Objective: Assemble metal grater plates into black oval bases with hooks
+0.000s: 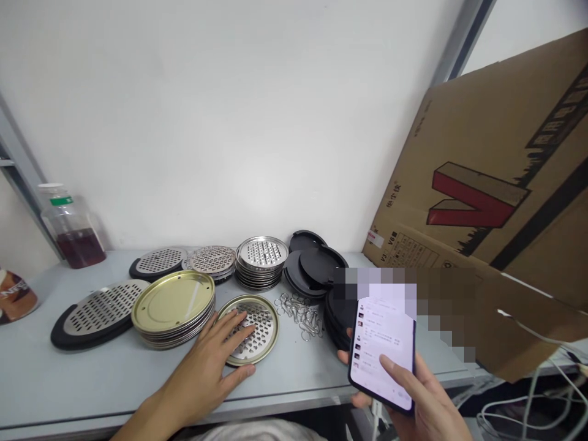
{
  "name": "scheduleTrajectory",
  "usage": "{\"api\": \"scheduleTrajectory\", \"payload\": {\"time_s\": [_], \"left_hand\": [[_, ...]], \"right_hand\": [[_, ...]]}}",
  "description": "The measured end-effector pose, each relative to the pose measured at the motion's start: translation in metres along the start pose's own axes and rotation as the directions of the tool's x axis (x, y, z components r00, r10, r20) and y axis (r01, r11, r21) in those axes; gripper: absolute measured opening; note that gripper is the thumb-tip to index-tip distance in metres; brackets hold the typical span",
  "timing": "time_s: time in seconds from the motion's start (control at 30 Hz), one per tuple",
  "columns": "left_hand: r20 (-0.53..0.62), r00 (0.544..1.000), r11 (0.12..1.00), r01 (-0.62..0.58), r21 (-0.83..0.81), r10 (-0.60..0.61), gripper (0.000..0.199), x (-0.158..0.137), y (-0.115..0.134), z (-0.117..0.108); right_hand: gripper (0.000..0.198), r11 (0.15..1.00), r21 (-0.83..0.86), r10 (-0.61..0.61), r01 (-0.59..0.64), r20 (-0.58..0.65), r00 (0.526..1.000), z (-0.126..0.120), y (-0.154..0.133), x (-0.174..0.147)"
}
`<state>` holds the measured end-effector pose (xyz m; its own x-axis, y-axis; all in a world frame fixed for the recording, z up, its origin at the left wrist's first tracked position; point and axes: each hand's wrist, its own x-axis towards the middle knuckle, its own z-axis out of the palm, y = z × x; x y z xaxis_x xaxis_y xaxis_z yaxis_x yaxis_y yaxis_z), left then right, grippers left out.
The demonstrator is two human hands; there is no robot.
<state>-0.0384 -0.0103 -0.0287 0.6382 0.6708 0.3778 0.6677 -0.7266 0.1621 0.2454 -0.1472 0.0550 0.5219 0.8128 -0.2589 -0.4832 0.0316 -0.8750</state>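
Observation:
My left hand lies with fingers spread on a round grater disc set in a gold-rimmed ring near the table's front. Held in my right hand is a smartphone, its lit screen showing a list of messages, with the thumb over the glass. A white cable hangs from the phone's lower end. Left of the disc stands a stack of gold metal lids. Small metal hooks with ring ends lie in a heap between the disc and the phone.
Grater discs with black rims lie at left; a stack of grater plates and black round holders stand behind. A jar of dark liquid and a brown cup are far left. A cardboard box leans at right above white cables.

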Motion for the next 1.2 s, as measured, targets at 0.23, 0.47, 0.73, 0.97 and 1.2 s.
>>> {"api": "scheduleTrajectory", "payload": {"time_s": [0.23, 0.47, 0.73, 0.97, 1.2], "left_hand": [[0.017, 1.0, 1.0, 0.0, 0.003, 0.0, 0.055, 0.0, 0.0008, -0.001], [-0.004, 1.0, 1.0, -0.013, -0.006, 0.013, 0.055, 0.0012, 0.0016, -0.0025], [0.022, 1.0, 1.0, 0.007, -0.007, -0.007, 0.055, 0.001, 0.0006, -0.002], [0.031, 1.0, 1.0, 0.003, 0.0, -0.003, 0.055, 0.0016, 0.002, -0.0025], [0.002, 1.0, 1.0, -0.005, -0.014, 0.005, 0.055, 0.0004, 0.0014, -0.0016]], "right_hand": [[0.066, 1.0, -0.012, 0.014, -0.013, 0.021, 1.0, -0.0045, 0.003, 0.003], [0.069, 0.999, -0.007, 0.031, -0.031, 0.008, 0.999, 0.0001, -0.0005, 0.0011], [0.062, 0.999, -0.038, -0.012, 0.014, 0.043, 0.999, -0.0042, 0.0037, 0.0015], [0.063, 0.999, -0.027, 0.024, -0.023, 0.032, 0.999, -0.0049, 0.0023, 0.0024], [0.06, 1.0, -0.018, 0.019, -0.019, 0.032, 0.999, 0.0, -0.0011, 0.0002]]}}
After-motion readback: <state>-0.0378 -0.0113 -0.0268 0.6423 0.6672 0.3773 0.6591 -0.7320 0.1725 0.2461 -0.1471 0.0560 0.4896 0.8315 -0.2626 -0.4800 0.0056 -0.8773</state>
